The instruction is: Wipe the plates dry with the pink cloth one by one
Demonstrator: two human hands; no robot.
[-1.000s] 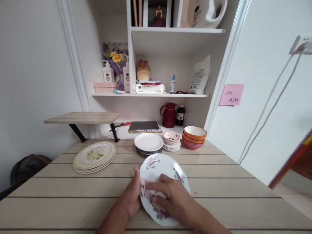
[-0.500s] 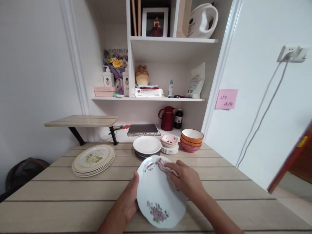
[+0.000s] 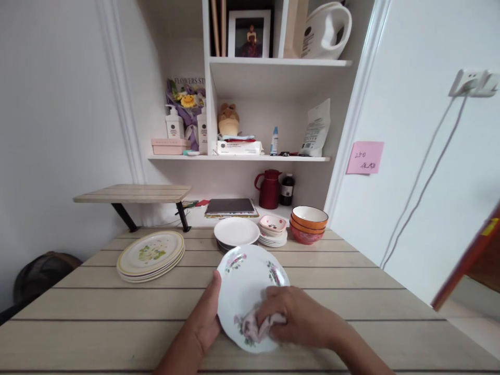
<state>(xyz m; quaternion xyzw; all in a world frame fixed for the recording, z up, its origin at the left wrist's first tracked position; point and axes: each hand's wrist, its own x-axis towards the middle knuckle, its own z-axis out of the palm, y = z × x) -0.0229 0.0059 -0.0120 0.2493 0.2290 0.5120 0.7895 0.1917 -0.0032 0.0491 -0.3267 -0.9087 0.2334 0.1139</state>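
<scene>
In the head view, the left hand (image 3: 207, 325) grasps the near-left rim of a flowered plate (image 3: 250, 273), thumb over the edge and the fingers hidden beneath. The plate is tilted up off the worktop (image 3: 97, 307), its face turned toward the camera. The right hand (image 3: 300, 317) is bunched around a pink cloth (image 3: 253, 329) and presses it onto the plate's lower part, just right of the left hand. Beyond both hands stand a stack of white plates (image 3: 236, 232), some small dishes (image 3: 273, 230) and orange bowls (image 3: 310, 220). Well off to the left of the left hand lies a pile of yellow-rimmed plates (image 3: 151, 254). The plate seems to hang from one rim grip alone. A hard push from the cloth on the side away from that grip could twist the plate out of the fingers and drop it onto the worktop. A forward swing could also knock its far edge against the white plates just behind.
</scene>
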